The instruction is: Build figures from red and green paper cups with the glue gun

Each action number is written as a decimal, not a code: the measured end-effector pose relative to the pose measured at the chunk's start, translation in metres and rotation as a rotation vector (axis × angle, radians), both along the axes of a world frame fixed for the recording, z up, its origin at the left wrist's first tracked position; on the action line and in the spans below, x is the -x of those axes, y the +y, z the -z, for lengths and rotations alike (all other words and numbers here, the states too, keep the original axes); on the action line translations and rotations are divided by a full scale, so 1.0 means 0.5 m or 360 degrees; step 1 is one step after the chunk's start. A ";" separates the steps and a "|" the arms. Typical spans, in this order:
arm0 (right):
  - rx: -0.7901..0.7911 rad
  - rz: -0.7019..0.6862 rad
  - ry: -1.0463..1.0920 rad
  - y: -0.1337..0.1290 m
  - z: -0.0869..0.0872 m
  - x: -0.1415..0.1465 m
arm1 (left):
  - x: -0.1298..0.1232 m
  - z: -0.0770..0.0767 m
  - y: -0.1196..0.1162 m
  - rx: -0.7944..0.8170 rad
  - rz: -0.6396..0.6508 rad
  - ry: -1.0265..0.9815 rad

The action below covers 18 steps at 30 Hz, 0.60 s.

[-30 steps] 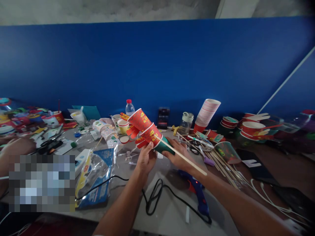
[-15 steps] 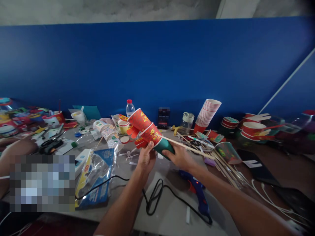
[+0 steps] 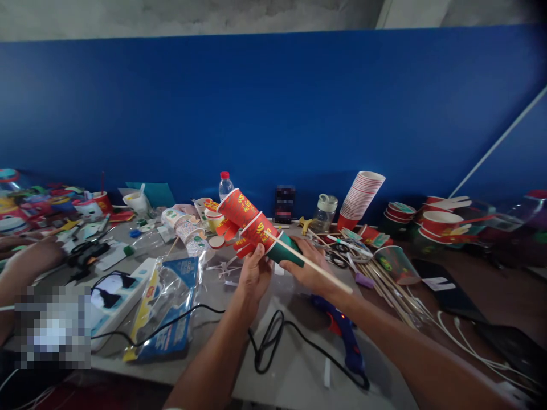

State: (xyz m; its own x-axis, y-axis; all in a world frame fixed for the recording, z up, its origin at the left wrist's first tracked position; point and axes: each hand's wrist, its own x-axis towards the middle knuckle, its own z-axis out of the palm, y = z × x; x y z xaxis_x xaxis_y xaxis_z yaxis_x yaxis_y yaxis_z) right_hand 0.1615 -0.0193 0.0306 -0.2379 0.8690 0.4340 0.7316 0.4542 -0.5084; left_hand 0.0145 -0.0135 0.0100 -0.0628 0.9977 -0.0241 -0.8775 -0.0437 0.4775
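Note:
Between both hands, tilted above the table, is a joined row of paper cups (image 3: 256, 229), two red and one green at the lower right. My left hand (image 3: 255, 273) grips the red middle cup from below, thumb on its side. My right hand (image 3: 308, 265) wraps round the green cup (image 3: 287, 248) at the end. A pale wooden stick (image 3: 314, 266) slants from the middle cup over my right hand. Red cut-out paper pieces (image 3: 228, 228) stick out on the left side of the cups. Under my right forearm lies a blue glue gun (image 3: 342, 327), its small red light on.
A tall stack of paper cups (image 3: 362, 196) leans by the blue partition (image 3: 273, 114). Wooden sticks (image 3: 391, 290) and a fallen cup (image 3: 397, 265) lie right. A plastic package (image 3: 171, 302), power strip (image 3: 128, 290) and black cable (image 3: 273, 341) lie left and front. Another person's hand (image 3: 36, 256) is far left.
The cups have turned slightly in my hands, and the stick's free end has swung down and left. At the far left, the other person's hand has moved a little.

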 end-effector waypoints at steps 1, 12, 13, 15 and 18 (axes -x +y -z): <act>0.0029 -0.0031 0.0016 0.000 -0.001 0.000 | -0.001 -0.001 0.000 -0.0013 0.0000 0.0003; -0.0280 0.0147 -0.0101 -0.015 -0.007 0.009 | 0.008 0.000 0.008 0.0103 -0.0006 -0.0035; -0.0294 0.0141 -0.0115 -0.016 -0.007 0.008 | 0.009 -0.001 0.008 0.0106 -0.0011 -0.0058; -0.0280 0.0133 -0.0143 -0.018 -0.008 0.006 | 0.012 -0.003 0.008 0.0094 -0.0019 -0.0087; -0.0275 0.0133 -0.0235 -0.021 -0.012 0.002 | 0.012 -0.004 0.008 0.0103 -0.0028 -0.0075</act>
State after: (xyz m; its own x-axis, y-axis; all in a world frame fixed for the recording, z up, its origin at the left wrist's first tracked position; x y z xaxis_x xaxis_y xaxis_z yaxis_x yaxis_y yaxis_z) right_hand 0.1605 -0.0298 0.0369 -0.2403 0.8041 0.5438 0.8309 0.4600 -0.3130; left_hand 0.0083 -0.0094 0.0120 -0.0777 0.9928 -0.0916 -0.8984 -0.0299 0.4382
